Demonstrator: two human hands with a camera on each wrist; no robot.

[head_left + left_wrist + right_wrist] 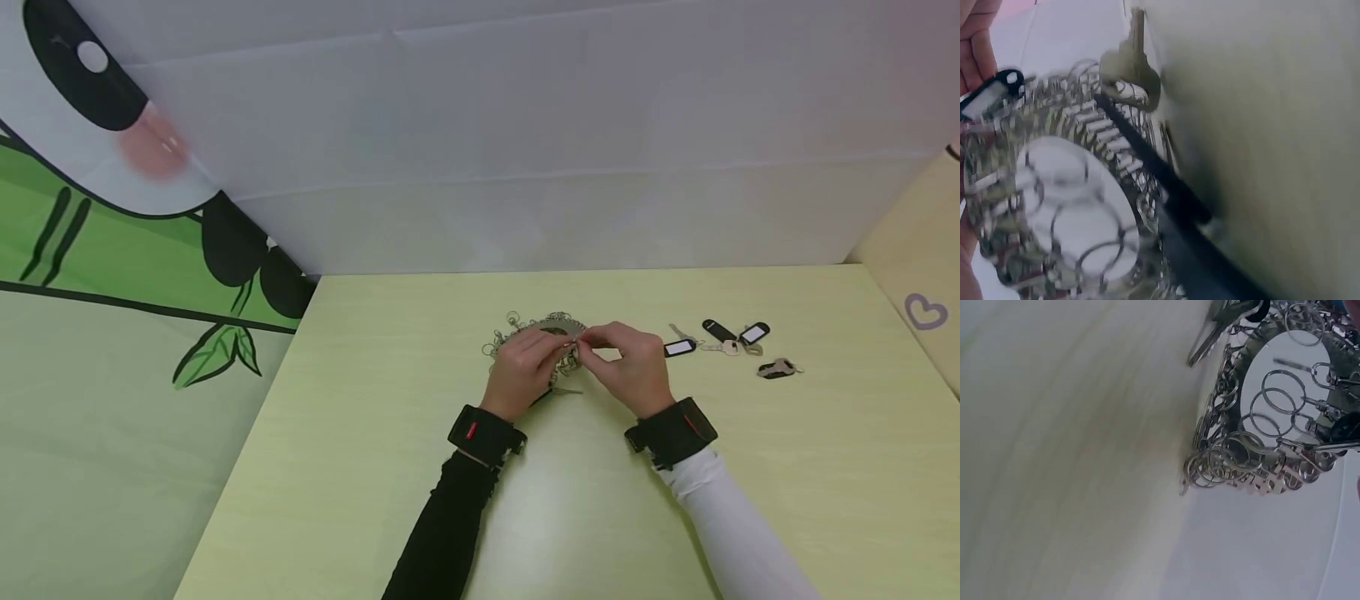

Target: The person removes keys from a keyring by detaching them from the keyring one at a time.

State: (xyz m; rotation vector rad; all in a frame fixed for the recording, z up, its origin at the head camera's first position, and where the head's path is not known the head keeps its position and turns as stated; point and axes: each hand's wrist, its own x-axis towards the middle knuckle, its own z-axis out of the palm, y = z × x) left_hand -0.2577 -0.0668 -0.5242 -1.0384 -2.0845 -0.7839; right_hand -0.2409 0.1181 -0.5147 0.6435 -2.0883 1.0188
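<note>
A round metal hoop (557, 322), hung all round with small clasps and split rings, lies between both hands on the table. My left hand (521, 375) covers its near left part, and the thumb and forefinger pinch a small metal piece at its right side. From the right, my right hand (630, 367) pinches at the same spot, fingertips meeting the left ones. Whether that piece is a split ring or a clasp, I cannot tell. In the left wrist view a key (1132, 75) sticks out from the hoop, and a black-edged label tag (991, 97) is beside the fingers.
On the pale table (750, 483), right of the hands, lie several keys with black label tags, among them a black tag (718, 330), a white-windowed tag (754, 333) and a key on a tag (778, 368). A pale sheet (562, 217) hangs behind the table.
</note>
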